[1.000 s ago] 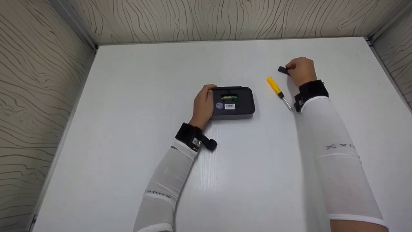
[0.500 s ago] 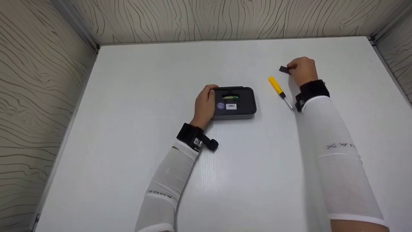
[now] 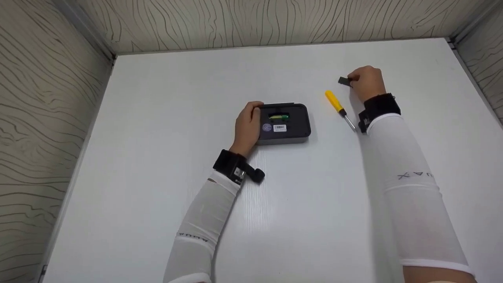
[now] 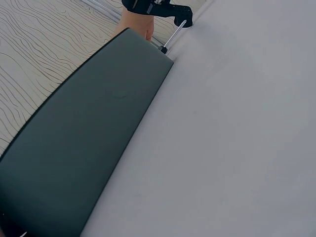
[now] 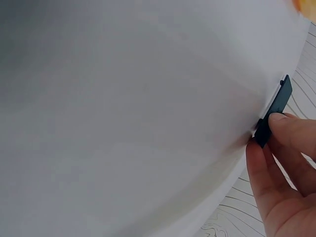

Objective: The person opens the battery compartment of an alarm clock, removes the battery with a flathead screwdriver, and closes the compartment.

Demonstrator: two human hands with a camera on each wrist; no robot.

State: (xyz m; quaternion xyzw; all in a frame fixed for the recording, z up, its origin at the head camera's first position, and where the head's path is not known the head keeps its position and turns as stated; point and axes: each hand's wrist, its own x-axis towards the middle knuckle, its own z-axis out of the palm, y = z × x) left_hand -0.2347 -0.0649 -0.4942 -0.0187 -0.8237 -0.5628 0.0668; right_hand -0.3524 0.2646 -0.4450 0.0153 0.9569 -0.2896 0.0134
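Note:
On the white table lies a black rectangular device (image 3: 290, 125) with rounded corners, a barcode label and a round purple sticker on top. A green and yellow battery (image 3: 279, 116) sits in its open recess. My left hand (image 3: 247, 126) grips the device's left end; in the left wrist view the device's long dark side (image 4: 94, 118) fills the left part. At the far right, my right hand (image 3: 367, 81) pinches a small black battery cover (image 5: 276, 108) between thumb and fingers, close over the table. Small tabs show along the cover's edge in the right wrist view.
A screwdriver (image 3: 335, 103) with a yellow handle lies between the device and my right hand, its metal tip pointing toward the right wrist strap. Wood-grain panels (image 3: 243, 23) border the table at the back and sides.
The whole head view has shifted slightly. Both hands keep their hold, and the device, battery cover and screwdriver stay in place relative to each other.

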